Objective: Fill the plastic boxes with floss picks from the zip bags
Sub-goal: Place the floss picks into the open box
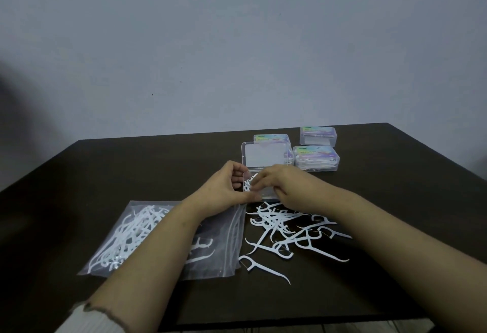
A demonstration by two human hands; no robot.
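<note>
Gripping open box [261, 188], probably: 2 hands [224, 188]

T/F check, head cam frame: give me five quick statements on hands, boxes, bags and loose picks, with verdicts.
1. Both hands, left hand and right hand, are at the open clear plastic box. True.
2. Loose white floss picks lie on the dark brown table. True.
3. The clear zip bag is empty. False: it holds picks.
4. The open box's lid is shut. False: it stands open.
5. Three closed clear boxes with colourful labels sit behind the open one. True.
</note>
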